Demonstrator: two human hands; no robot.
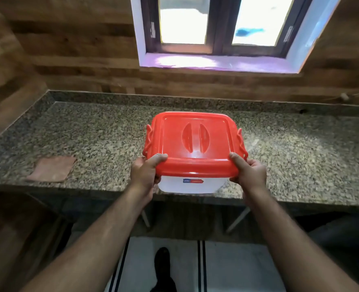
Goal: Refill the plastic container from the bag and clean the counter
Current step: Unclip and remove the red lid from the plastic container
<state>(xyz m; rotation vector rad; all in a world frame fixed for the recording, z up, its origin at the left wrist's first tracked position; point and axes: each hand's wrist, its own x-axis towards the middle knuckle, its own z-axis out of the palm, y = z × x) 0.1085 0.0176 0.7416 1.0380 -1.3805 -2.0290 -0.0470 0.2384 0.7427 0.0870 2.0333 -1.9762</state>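
Observation:
A white plastic container (190,185) with a red clip-on lid (192,142) is at the front edge of the granite counter (90,133). My left hand (146,172) grips its near left corner, thumb on the lid's rim. My right hand (248,172) grips the near right corner the same way. The lid is on and its side clips are down. I cannot tell whether the container rests on the counter or is held just above it. No bag is in view.
A folded pinkish cloth (52,168) lies on the counter to the left, near the front edge. A window (216,30) sits in the wood-panelled wall behind the counter. Below are a white striped mat (237,266) and a dark shoe (162,262).

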